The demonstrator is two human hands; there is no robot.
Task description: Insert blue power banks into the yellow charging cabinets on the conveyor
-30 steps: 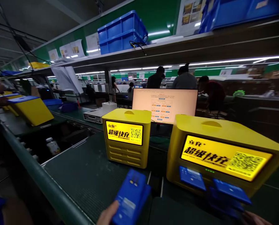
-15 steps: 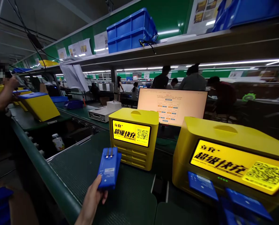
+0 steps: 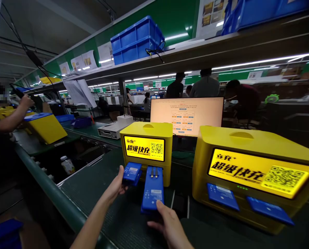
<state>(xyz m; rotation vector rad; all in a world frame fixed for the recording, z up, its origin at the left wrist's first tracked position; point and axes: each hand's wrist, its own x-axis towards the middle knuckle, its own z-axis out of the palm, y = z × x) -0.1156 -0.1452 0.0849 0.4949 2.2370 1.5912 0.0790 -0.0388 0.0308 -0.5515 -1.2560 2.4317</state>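
A person's left hand [image 3: 115, 188] is closed around a blue power pack [image 3: 131, 172], held at the lower front of a yellow box [image 3: 130, 130] on a green bench [image 3: 92, 188]. Just to the right, the right hand [image 3: 171, 223] pinches a pronged blue pack [image 3: 153, 193], thumb on top. Two more blue packs [image 3: 222, 197] jut from another yellow box [image 3: 268, 138] further right.

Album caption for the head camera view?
Left hand and right hand hold blue packs by a yellow cabinet, screen aglow.
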